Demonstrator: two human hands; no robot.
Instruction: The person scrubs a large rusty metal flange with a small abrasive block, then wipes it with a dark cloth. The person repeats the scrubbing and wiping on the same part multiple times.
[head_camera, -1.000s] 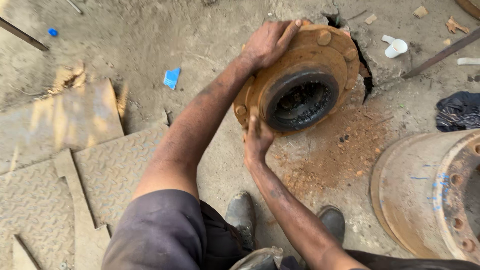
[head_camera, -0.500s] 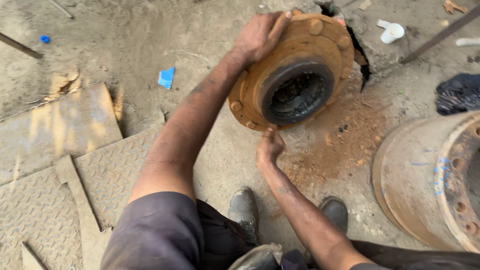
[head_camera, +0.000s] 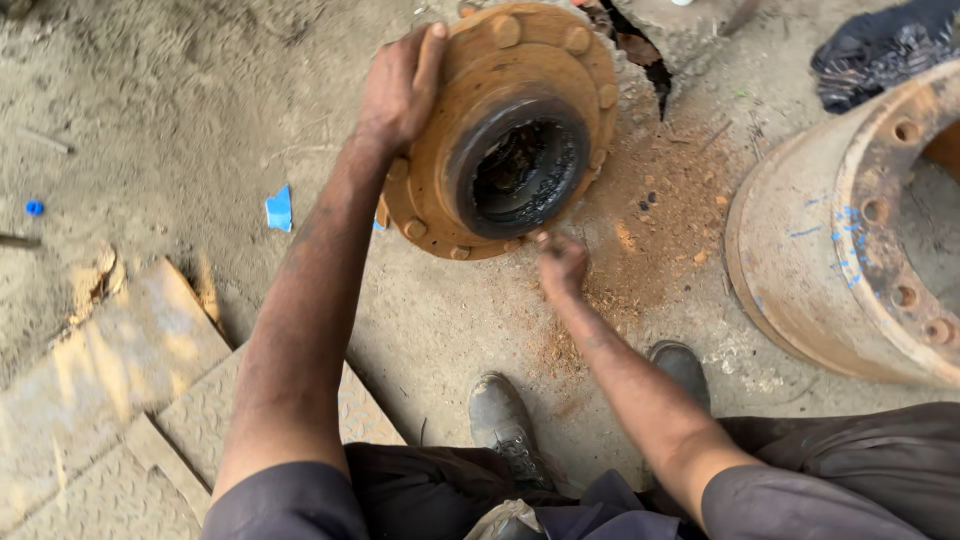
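We steady a rusty orange wheel hub (head_camera: 505, 130), tilted on the dusty ground with its greasy bore facing us, our left hand (head_camera: 398, 88) in a flat grip over its upper-left flange while our loosely curled, empty right hand (head_camera: 562, 265) sits just below its lower rim.

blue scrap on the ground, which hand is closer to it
Left. The left hand grips the upper left rim of the rusty wheel hub, up and right of the blue scrap. The right hand sits below the hub, farther right.
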